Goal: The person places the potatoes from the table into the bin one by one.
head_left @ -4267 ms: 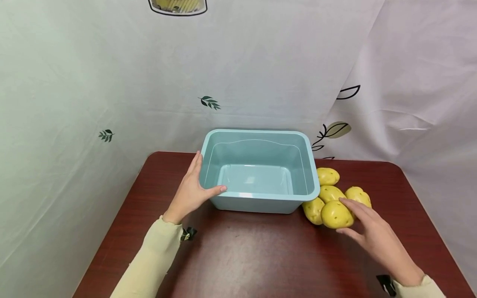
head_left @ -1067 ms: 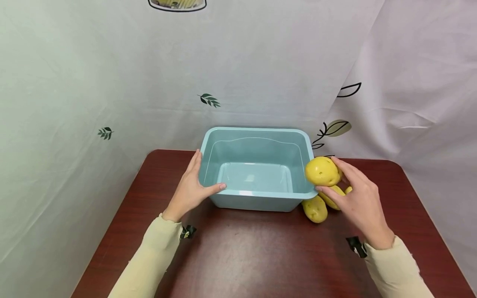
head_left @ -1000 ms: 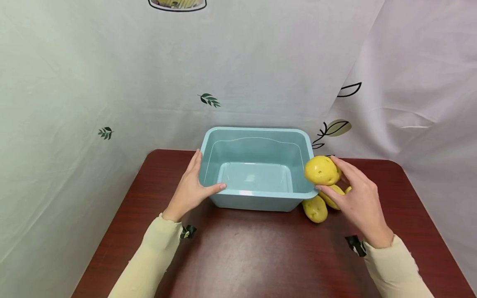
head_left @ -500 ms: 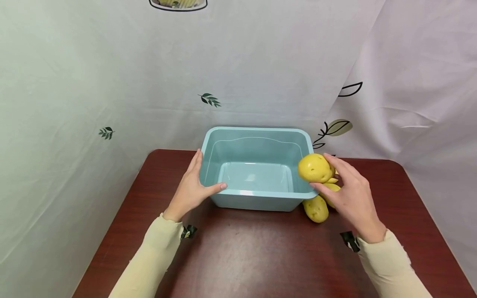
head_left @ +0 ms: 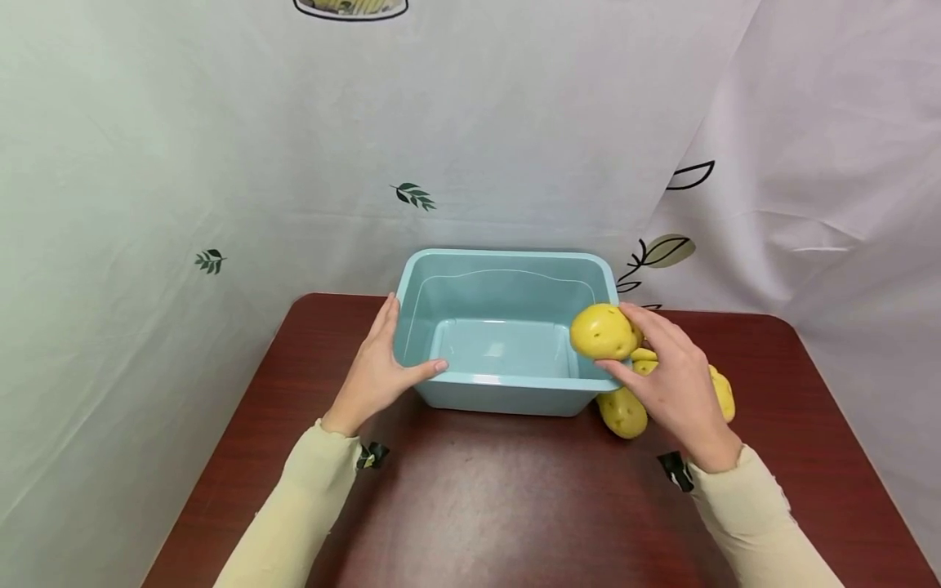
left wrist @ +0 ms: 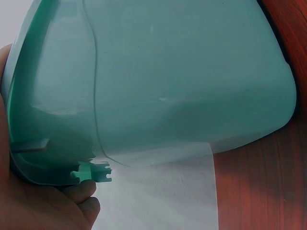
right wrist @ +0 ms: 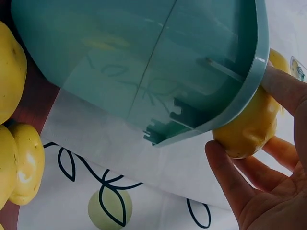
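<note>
A light blue plastic tub [head_left: 515, 380] stands on the table near the back. My left hand [head_left: 375, 380] holds its near left corner, thumb over the front rim and fingers along the left side; in the left wrist view, fingers curl beneath the rim. With fingers and thumb, my right hand [head_left: 680, 384] grips a yellow potato [head_left: 599, 333], which overlaps the inside of the tub's right wall. In the right wrist view the potato [right wrist: 247, 124] appears just past the rim [right wrist: 247, 88]. The tub's floor, as far as it shows, is bare.
Several more yellow potatoes [head_left: 622, 415] lie against the tub's right side, partly behind my right hand, with one [head_left: 724, 394] farther right. The dark red table [head_left: 478, 490] meets a pale printed cloth [head_left: 515, 122] at the back.
My right hand has lifted a potato from the pile and moved it up and left, over the tub's right rim. Left hand and tub have stayed in place.
</note>
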{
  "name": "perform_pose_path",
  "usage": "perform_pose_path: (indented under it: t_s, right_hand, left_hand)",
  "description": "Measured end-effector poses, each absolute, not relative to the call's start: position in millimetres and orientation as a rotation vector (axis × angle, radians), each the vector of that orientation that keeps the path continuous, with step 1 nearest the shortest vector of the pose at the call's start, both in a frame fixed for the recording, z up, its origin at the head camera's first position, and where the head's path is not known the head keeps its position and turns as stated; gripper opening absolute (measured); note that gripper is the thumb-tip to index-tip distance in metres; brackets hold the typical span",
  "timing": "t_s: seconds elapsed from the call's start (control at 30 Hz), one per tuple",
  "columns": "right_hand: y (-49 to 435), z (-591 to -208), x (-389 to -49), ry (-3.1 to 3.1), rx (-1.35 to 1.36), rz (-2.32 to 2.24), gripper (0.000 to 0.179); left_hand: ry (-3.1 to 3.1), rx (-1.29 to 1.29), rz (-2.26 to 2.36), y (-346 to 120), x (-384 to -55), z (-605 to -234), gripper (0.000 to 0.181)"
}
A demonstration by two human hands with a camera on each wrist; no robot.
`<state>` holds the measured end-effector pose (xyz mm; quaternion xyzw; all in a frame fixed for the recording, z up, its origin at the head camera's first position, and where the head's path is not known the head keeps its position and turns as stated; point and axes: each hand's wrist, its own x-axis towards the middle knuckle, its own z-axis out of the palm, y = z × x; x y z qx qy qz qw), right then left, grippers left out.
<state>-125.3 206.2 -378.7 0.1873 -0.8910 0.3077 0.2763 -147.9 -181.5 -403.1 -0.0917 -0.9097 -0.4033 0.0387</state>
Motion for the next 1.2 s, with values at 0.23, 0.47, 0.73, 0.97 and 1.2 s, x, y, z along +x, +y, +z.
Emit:
perform_pose_path:
  t_s: [0.23, 0.47, 0.73, 0.97, 1.2]
  right_hand:
    - [201, -379, -128, -2.412, 0.52, 0.825, 0.083]
    - [200, -378, -129, -2.439, 0.535, 0.82, 0.083]
    - [196, -379, -133, -2.433, 0.555, 0.819, 0.08]
    - [194, -379, -135, -2.444, 0.563, 0.814, 0.08]
    - [192, -380, -137, -2.471, 0.572, 0.802, 0.078]
  left_hand:
    - [-2.787, -0.277, -1.241, -183, -148, -403, 0.12]
    - [-2.789, -0.274, -1.243, -182, -149, -404, 0.118]
    - [-2.789, -0.27, -1.252, -181, -149, -404, 0.118]
    - [-2.794, -0.267, -1.246, -181, -148, -403, 0.121]
    - [-2.791, -0.271, -1.245, -181, -148, -403, 0.12]
